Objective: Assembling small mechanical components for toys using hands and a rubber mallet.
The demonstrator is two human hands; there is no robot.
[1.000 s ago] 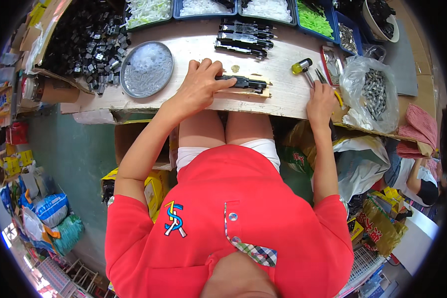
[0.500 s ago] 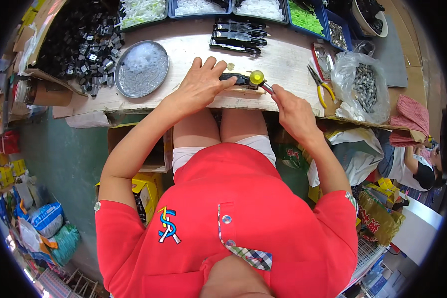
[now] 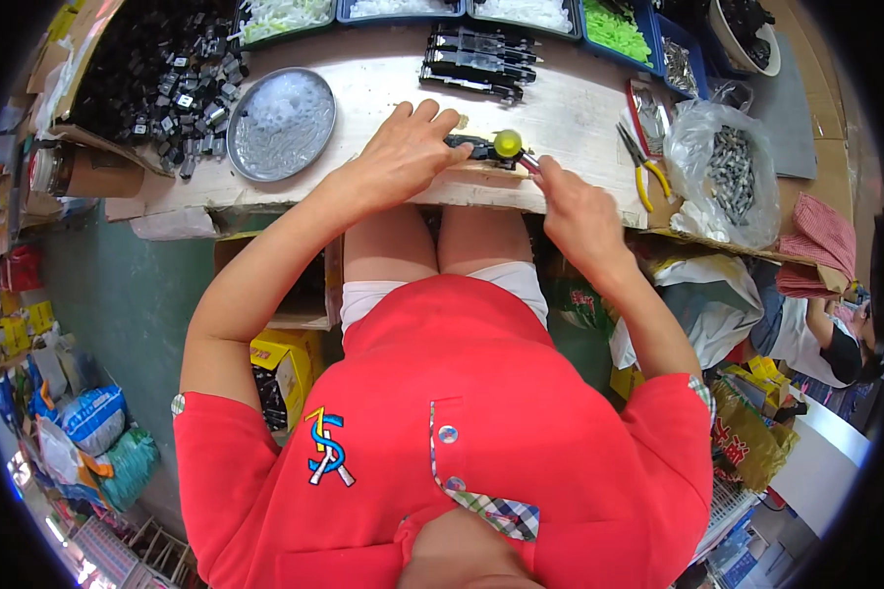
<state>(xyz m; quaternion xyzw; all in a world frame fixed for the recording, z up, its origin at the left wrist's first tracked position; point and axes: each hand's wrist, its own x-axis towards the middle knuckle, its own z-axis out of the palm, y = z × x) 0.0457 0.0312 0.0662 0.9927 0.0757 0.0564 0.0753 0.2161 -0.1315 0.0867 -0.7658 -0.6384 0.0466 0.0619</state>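
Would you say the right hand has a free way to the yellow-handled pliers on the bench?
Probably yes: the pliers lie in the open just right of the right hand, with nothing between, but that hand is shut on a yellow-knobbed tool.

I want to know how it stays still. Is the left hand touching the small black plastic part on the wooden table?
Touching. The head view shows the left hand lying flat with its fingertips pressed on the small black plastic part, no gap visible.
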